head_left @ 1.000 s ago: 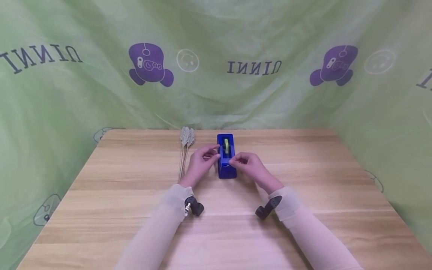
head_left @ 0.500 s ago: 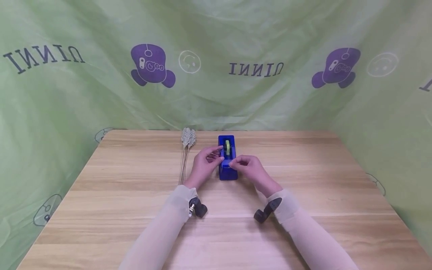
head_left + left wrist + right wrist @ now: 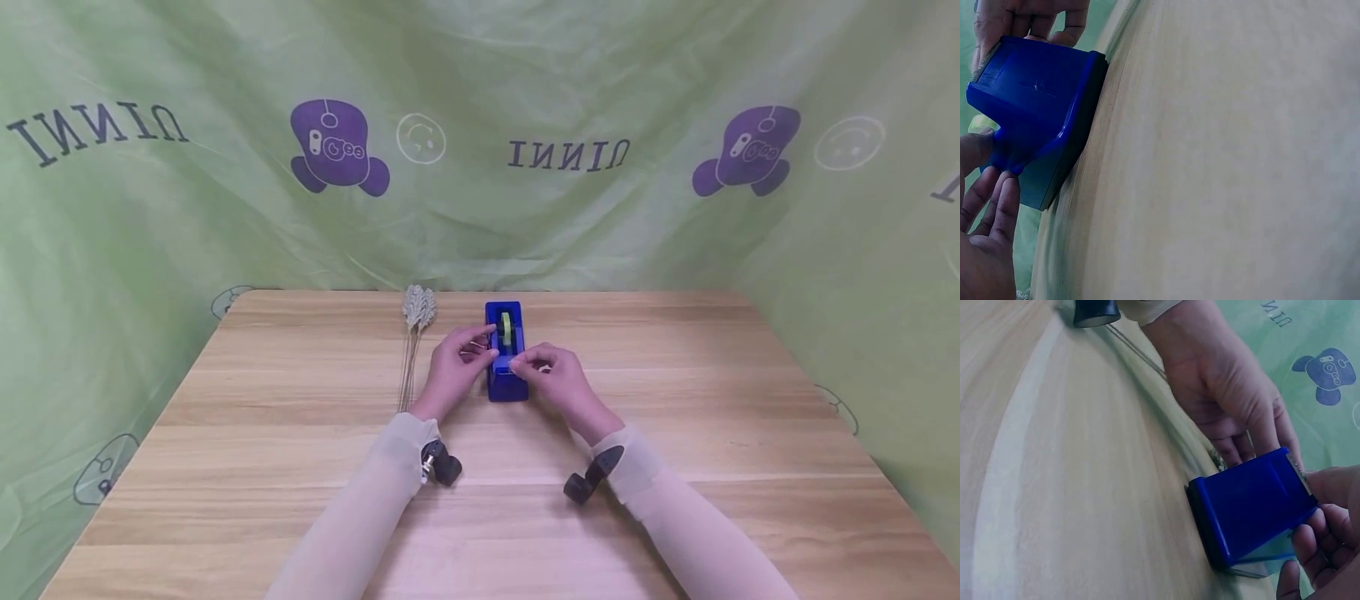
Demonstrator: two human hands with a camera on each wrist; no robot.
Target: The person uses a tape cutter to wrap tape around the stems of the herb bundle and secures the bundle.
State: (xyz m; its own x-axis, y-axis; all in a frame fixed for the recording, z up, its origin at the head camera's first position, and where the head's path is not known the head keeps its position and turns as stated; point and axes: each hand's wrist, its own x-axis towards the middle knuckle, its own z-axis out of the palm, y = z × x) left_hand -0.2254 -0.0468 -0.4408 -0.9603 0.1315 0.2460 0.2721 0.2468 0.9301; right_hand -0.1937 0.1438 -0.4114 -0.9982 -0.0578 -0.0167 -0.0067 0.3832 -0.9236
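A blue tape dispenser (image 3: 507,387) with a yellow-green roll of tape (image 3: 507,327) stands near the table's back edge. At its left side is my left hand (image 3: 454,367), holding the dispenser's side between thumb and fingers; the left wrist view shows the fingertips (image 3: 1005,187) against the blue wall. My right hand (image 3: 561,377) is at the front right of the dispenser. Its thumb and index finger pinch together right at the toothed cutter (image 3: 1298,473), on the clear tape end, which hardly shows. The other right fingers curl beside the dispenser.
A small bunch of grey dried flower stems (image 3: 417,308) lies left of the dispenser, partly behind my left wrist. The wooden table (image 3: 675,358) reaches back to a green printed curtain (image 3: 555,217), which also hangs along both sides.
My left hand has moved slightly right, its thumb now farther over the dispenser's edge. My right hand stays at the cutter. The head view has shifted a little.
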